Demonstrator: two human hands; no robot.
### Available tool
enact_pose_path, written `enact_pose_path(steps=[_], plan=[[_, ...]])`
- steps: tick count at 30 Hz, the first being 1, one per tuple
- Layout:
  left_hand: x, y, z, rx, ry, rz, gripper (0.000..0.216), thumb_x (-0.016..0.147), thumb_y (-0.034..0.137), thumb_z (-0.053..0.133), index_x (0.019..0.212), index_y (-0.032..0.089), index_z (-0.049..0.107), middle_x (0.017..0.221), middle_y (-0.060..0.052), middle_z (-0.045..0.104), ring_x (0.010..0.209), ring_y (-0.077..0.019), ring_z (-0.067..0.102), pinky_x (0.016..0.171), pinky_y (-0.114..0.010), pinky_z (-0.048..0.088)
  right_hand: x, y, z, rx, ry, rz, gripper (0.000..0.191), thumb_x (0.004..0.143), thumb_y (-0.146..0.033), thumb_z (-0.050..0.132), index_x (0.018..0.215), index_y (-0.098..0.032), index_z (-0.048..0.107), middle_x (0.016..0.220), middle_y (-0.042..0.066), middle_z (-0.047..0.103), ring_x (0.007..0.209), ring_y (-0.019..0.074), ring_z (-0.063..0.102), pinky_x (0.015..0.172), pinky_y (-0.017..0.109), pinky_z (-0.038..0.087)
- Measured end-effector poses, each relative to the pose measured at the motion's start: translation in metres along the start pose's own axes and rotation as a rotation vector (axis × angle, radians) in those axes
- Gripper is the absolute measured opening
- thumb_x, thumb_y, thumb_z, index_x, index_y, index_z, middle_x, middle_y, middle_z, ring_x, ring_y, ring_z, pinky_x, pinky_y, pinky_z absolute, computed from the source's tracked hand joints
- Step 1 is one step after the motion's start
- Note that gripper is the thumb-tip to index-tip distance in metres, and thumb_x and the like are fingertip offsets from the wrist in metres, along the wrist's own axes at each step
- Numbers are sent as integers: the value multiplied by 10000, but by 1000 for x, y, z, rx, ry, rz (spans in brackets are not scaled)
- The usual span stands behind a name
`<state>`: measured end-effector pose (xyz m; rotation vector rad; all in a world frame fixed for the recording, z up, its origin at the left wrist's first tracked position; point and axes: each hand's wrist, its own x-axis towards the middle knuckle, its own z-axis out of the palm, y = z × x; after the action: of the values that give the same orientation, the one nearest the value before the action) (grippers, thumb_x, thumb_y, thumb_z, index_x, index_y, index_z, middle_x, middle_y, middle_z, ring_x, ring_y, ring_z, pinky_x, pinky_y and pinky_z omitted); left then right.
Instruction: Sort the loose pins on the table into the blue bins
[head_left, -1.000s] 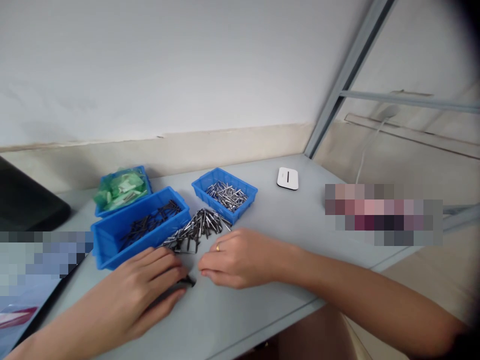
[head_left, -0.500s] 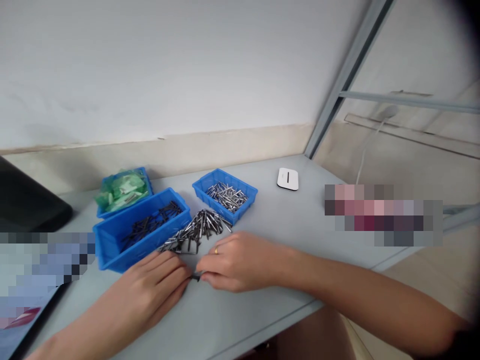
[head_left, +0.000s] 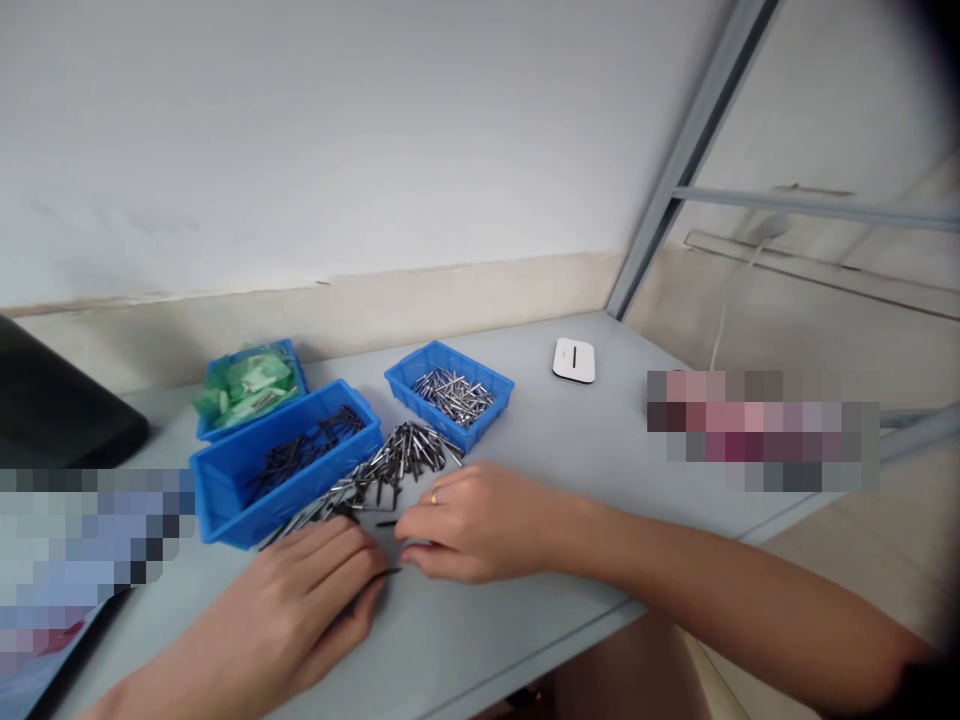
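My left hand (head_left: 319, 590) is closed, its thumb and fingertips pinching a thin dark screw-like piece (head_left: 391, 571) whose end sticks out to the right. Just right of it, my right hand (head_left: 472, 525) has its fingers curled over the table, with a gold ring on one finger. Another dark piece (head_left: 385, 523) pokes out leftward at the right index fingertip; whether it is gripped is hidden. Behind both hands lies a mixed pile of silver and dark pieces (head_left: 409, 450). A long blue bin (head_left: 225, 515) contains dark pieces, and a smaller blue bin (head_left: 420, 405) contains silver ones.
Behind the long bin, a third blue bin (head_left: 298, 372) has a green plastic bag (head_left: 251, 385) in it. A white square device (head_left: 574, 361) lies farther right. At left are a black object (head_left: 60, 400) and a blurred-out screen. The wall and a metal frame post (head_left: 675, 190) bound the table.
My hands have moved apart from where their fingertips met around a dark piece. My left hand has drawn slightly toward me with a dark piece, uncovering more of the pile beside the long bin.
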<state>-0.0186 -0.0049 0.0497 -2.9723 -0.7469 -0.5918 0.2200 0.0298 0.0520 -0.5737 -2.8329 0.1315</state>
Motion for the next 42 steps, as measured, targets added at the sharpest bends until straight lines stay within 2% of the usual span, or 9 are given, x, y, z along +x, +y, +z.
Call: enact_pose_path(steps=[3,7,12,16,21,27,33,37,42], plan=[[1,2,3,-26,-53,-20,194,1012,156,441,948,203,618,771,-3,650,683,-177,617,640,-299,472,-1,0,0,-1,10,-13,239,1029,-374,469,971,-189,608,813,11,702,762,145,635,610,275,367],[0,0,3,-52,-46,-48,190,1016,179,452,946,206,627,786,-7,655,689,-173,629,635,-284,492,-1,0,1,7,-12,-9,227,1024,-378,484,972,-192,603,822,9,712,763,149,642,600,282,361],[0,-2,3,-108,-61,-135,127,1014,219,488,984,213,611,979,-33,709,878,-156,707,787,-222,552,-1,0,3,15,-24,0,217,1011,-382,509,978,-195,613,820,12,718,743,153,645,602,283,370],[-2,-3,6,-107,-69,-167,110,1010,245,514,1033,234,621,1070,-33,725,977,-169,715,876,-230,565,0,0,5,4,-40,2,210,1016,-362,497,979,-196,621,827,15,721,754,158,654,601,281,380],[-2,-2,6,-110,-34,-166,121,1001,265,521,1016,232,636,1077,-34,747,962,-167,732,864,-220,582,1,-2,7,-8,-36,11,212,1018,-346,493,967,-190,627,831,22,722,758,164,655,610,285,397],[-2,-2,5,-18,-48,-122,141,1005,279,522,1017,213,646,1096,-63,763,1081,-192,727,975,-251,563,2,-2,7,-10,-24,16,227,1019,-321,486,919,-183,636,814,27,718,762,164,656,629,288,417],[-3,-2,8,-95,-44,-150,131,1002,255,520,1030,233,646,1071,-42,744,992,-181,722,898,-250,577,2,-2,7,-15,-29,12,186,1006,-299,500,923,-189,625,839,23,719,759,156,651,625,274,415],[-4,-3,8,-136,-31,-215,143,1005,309,532,1046,245,654,1055,-34,733,962,-187,705,868,-260,565,2,-3,6,-16,-27,36,197,1004,-298,493,904,-187,621,784,24,704,735,164,648,601,277,408],[-3,-5,6,-130,-37,-184,135,1001,311,540,1019,242,655,1003,-20,724,899,-173,705,801,-240,567,3,-3,3,-24,-3,53,232,1017,-306,455,902,-179,611,784,28,702,722,168,650,605,288,413]])
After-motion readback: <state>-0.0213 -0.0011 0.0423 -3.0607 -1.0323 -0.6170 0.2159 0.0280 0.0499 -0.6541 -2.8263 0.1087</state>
